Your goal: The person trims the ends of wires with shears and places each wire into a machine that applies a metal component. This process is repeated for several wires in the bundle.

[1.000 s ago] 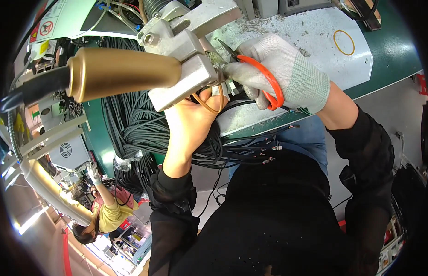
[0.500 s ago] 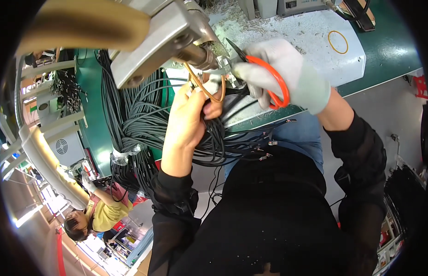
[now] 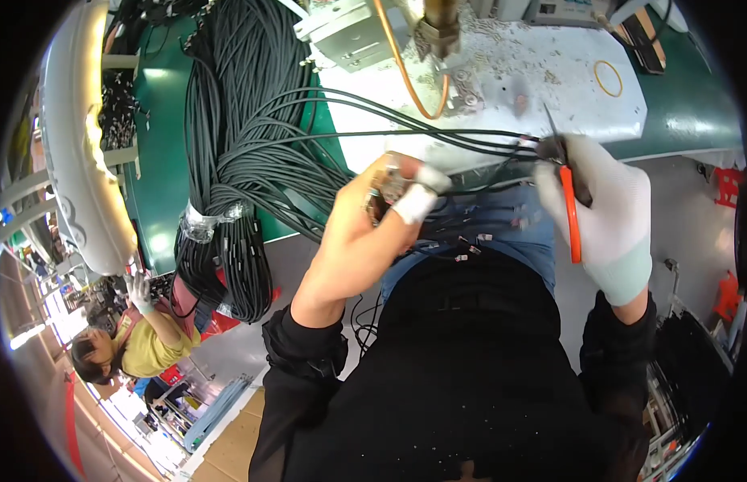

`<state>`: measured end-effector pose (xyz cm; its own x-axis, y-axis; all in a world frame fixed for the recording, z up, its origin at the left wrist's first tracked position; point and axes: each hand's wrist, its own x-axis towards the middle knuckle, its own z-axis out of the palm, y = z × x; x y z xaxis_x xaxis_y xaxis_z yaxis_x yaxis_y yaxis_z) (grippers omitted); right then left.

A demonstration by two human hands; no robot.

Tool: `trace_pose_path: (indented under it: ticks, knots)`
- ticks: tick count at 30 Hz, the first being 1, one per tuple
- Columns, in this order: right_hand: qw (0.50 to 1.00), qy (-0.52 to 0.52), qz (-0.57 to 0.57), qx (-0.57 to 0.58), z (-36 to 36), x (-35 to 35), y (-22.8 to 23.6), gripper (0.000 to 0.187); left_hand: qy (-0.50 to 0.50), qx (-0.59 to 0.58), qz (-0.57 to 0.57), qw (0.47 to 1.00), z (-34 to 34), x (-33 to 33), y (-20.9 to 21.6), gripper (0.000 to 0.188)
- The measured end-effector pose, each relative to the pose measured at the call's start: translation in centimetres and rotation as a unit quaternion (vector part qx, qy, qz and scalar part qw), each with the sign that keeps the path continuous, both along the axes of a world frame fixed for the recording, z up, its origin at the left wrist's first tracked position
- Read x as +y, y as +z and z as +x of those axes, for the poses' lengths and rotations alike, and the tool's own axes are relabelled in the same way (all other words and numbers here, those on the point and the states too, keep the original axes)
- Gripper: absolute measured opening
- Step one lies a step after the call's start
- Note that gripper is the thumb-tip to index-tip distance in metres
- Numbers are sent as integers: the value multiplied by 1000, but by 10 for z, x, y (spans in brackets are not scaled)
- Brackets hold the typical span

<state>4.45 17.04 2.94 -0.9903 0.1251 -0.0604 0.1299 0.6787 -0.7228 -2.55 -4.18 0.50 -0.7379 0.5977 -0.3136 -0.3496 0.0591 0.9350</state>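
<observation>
My left hand [image 3: 353,241] is bare, with white covers on the thumb and a fingertip. Its fingers curl around small shiny metal parts [image 3: 392,186], whose exact kind is blurred. My right hand [image 3: 610,213], in a white glove, grips orange-handled scissors [image 3: 572,213] with the dark blades pointing away from me. By its fingertips end several black cables [image 3: 462,139], drawn across from the left; whether the fingers pinch them cannot be made out. Over my lap hang more cable ends with small metal connectors [image 3: 462,257].
A large bundle of black cables [image 3: 245,104], wrapped in clear plastic [image 3: 200,223], lies on the green table [image 3: 164,177]. Beyond my hands stand a press machine [image 3: 439,28] and a scrap-strewn white board [image 3: 566,56] with a yellow ring [image 3: 608,78]. A co-worker in yellow [image 3: 152,353] sits left.
Both hands have come away from the press toward me, and they have moved apart. The scissors went right with my right hand. My head view has shifted, showing more of the bundle.
</observation>
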Motion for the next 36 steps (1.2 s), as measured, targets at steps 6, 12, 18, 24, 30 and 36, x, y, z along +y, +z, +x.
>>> trace_pose_path:
  ticks: [6, 12, 18, 24, 30, 36]
  knots:
    - [974, 109, -186, 68, -16, -31, 4, 18, -199, 173, -116, 958, 13, -2, 11, 28]
    - [869, 31, -432, -238, -15, -21, 17, 18, -63, 151, -70, 984, 23, -8, 5, 40]
    - [862, -14, -464, -203, -6, -16, 9, 19, 32, 243, -31, 969, 26, 4, 0, 33]
    - [946, 8, -316, -73, 3, -26, 4, 15, -13, 288, -65, 955, 21, 7, 6, 20]
    - [931, 60, 173, 315, 0, -24, -4, 24, 94, 216, -46, 971, 24, 14, 1, 22]
    - [940, 97, 248, 213, 16, -23, -4, 28, 89, 285, -79, 951, 26, 20, 0, 25]
